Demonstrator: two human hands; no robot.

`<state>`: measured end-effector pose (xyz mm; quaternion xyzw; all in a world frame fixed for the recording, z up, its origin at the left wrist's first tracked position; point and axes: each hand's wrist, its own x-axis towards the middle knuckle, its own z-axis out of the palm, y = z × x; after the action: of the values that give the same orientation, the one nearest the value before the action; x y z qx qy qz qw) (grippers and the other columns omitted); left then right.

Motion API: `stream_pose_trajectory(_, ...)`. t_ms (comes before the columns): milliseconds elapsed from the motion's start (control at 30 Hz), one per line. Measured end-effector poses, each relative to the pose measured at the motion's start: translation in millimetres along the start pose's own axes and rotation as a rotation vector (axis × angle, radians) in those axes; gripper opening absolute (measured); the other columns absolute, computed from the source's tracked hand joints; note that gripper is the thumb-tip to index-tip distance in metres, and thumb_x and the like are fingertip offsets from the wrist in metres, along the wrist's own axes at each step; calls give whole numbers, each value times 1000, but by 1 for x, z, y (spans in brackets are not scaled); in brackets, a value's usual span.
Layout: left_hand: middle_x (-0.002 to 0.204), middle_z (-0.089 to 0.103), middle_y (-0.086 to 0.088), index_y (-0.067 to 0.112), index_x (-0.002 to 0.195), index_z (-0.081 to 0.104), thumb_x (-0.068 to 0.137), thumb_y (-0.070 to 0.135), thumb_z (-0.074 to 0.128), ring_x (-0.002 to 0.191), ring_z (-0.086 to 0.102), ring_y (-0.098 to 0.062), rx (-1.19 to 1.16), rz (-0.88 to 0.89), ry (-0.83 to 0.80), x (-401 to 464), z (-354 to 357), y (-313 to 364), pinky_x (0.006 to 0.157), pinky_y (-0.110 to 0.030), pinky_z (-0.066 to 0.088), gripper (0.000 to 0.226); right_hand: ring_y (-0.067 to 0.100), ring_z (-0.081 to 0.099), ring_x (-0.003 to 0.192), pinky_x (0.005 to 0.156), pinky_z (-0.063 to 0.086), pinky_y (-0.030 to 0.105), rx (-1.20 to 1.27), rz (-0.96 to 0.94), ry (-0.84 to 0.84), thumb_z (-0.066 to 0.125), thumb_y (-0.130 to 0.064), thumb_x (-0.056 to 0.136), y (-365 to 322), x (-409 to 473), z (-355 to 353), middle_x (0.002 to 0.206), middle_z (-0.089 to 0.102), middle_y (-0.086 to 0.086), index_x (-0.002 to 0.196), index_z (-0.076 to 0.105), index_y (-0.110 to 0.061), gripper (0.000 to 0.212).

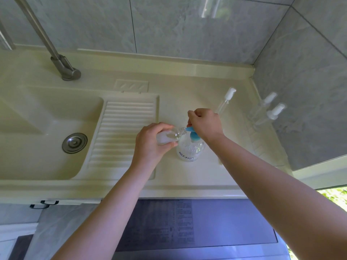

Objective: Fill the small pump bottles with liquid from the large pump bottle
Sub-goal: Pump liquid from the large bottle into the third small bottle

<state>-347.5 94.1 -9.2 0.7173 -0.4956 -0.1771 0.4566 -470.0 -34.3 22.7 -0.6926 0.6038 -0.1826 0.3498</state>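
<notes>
The large clear pump bottle (pixel 190 149) with a blue pump head (pixel 193 133) stands on the cream counter (pixel 187 102). My right hand (pixel 204 124) sits on top of that pump head, fingers curled over it. My left hand (pixel 150 141) grips a small clear bottle (pixel 171 136) without its cap, tilted on its side, its threaded mouth right at the blue spout tip. A small bottle with a white pump top (pixel 226 99) stands behind my right hand. Two more small pump bottles (pixel 270 107) stand by the right wall.
A cream sink basin (pixel 37 128) with a steel drain (pixel 74 143) lies at the left, with a ribbed washboard slope (pixel 124 132) beside it. A steel tap (pixel 62 66) rises at the back left. Grey tiled walls close the back and right. A purple appliance lid (pixel 206 222) lies below the counter.
</notes>
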Motion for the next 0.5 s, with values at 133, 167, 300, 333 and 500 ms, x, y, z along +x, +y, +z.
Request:
stream_pose_trajectory(133, 97, 68, 18, 24, 101, 73, 61, 18, 91, 93, 59, 1, -1, -4, -2, 0, 1, -1, 88, -9, 41, 44, 30, 68, 81, 74, 57, 38, -3, -4, 21, 47, -28, 83, 1, 2, 2, 70, 73, 0, 75, 67, -5, 32)
stream_pose_trajectory(167, 97, 68, 18, 25, 101, 73, 62, 18, 90, 93, 59, 1, -1, -9, -5, -1, 2, -1, 88, -10, 41, 43, 30, 68, 81, 73, 56, 38, -5, -7, 25, 46, -27, 83, 2, 2, 3, 69, 72, 0, 74, 66, -5, 31)
stream_pose_trajectory(300, 98, 69, 17, 24, 100, 72, 63, 19, 90, 94, 60, -2, 6, -12, -9, 0, 3, -3, 89, -17, 44, 42, 28, 69, 77, 71, 57, 37, -14, -35, 38, 45, -25, 85, 4, 2, 5, 62, 70, -3, 72, 62, -5, 30)
stream_pose_trajectory(333, 99, 69, 16, 25, 100, 72, 63, 19, 90, 94, 60, -4, 5, -17, -16, 0, 3, -3, 89, -18, 44, 41, 28, 69, 76, 71, 57, 37, -22, -39, 42, 45, -25, 86, 4, 1, 6, 62, 70, -3, 72, 62, -6, 30)
stream_pose_trajectory(500, 99, 70, 15, 25, 100, 72, 63, 17, 89, 96, 61, -4, -11, -20, -16, 0, 6, -1, 91, -19, 45, 42, 25, 69, 79, 75, 58, 34, -44, -13, 3, 44, -27, 89, 1, 2, 5, 67, 72, -5, 74, 67, -10, 32)
